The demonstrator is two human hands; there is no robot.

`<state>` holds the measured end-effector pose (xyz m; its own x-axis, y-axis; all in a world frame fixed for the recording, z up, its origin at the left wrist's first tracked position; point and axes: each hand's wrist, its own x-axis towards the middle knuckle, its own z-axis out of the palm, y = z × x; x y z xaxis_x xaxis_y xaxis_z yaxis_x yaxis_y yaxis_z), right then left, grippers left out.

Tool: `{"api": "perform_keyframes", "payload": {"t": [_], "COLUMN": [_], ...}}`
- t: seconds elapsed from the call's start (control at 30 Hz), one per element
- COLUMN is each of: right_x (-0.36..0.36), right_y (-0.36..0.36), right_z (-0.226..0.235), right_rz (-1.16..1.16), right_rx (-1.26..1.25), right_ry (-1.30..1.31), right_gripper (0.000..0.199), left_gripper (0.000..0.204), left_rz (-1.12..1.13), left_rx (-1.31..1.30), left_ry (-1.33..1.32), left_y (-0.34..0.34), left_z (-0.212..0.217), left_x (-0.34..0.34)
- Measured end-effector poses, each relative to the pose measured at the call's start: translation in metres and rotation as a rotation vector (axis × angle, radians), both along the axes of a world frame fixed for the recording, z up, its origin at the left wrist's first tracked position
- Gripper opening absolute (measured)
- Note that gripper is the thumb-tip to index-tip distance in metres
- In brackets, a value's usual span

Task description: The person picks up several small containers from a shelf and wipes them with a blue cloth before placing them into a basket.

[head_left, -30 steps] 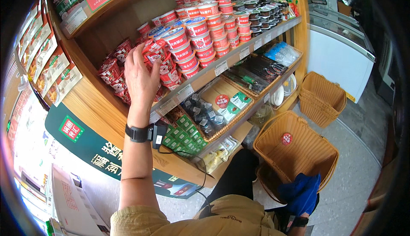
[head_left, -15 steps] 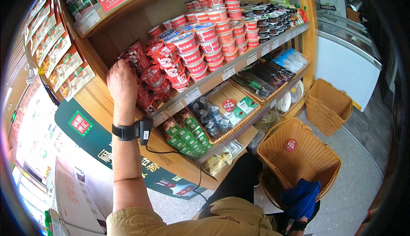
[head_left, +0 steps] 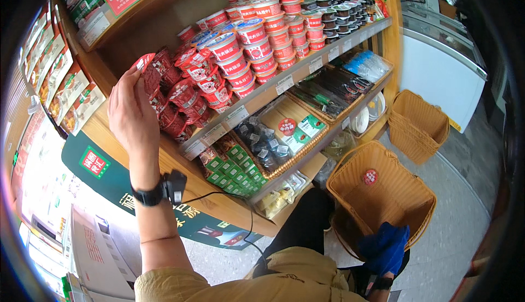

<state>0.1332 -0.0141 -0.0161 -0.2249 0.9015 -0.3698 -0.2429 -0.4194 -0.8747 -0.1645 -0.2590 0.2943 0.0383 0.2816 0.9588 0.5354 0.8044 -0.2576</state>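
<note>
At the left end of the shelf, my left hand is closed on a small red cup, its fingers at the rim. The cup is tilted and raised over stacks of similar dark red cups. Taller columns of red and white tubs stand just to the right. My right hand is low at the lower right, gripping a bunched blue cloth that hides most of its fingers. That cloth hangs against the near rim of a wicker basket.
Small black-based cups fill the shelf's right part. Below are green boxes and wicker trays with packaged goods. Another wicker basket stands on the floor by a white freezer. Hanging packets line the shelf's left side.
My left hand has drawn back left and slightly down from the stack, bringing a red cup with it. The view has shifted a little. My right hand still holds the cloth.
</note>
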Motion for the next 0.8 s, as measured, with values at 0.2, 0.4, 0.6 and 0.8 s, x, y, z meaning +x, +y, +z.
{"api": "perform_keyframes", "payload": {"t": [0.2,0.4,0.6,0.8], "right_x": [-0.012,-0.044,-0.044,-0.014], "right_y": [0.01,0.026,0.018,0.006], "right_z": [0.004,0.014,-0.003,-0.041], "right_rz": [0.134,0.495,0.319,0.327], "right_rx": [0.048,-0.182,0.118,0.157], "right_ry": [0.33,1.086,0.871,0.65], "right_gripper": [0.033,0.045,0.042,0.043], "left_gripper": [0.008,0.01,0.014,0.014], "left_rz": [-0.73,-1.198,-1.376,-1.509], "left_rx": [-0.05,-0.187,-0.393,-0.315], "left_ry": [-0.597,-1.166,-1.073,-1.43], "left_y": [0.066,0.161,0.205,0.195], "left_z": [-0.07,-0.202,-0.279,-0.3], "left_x": [0.049,0.082,0.151,0.171]}}
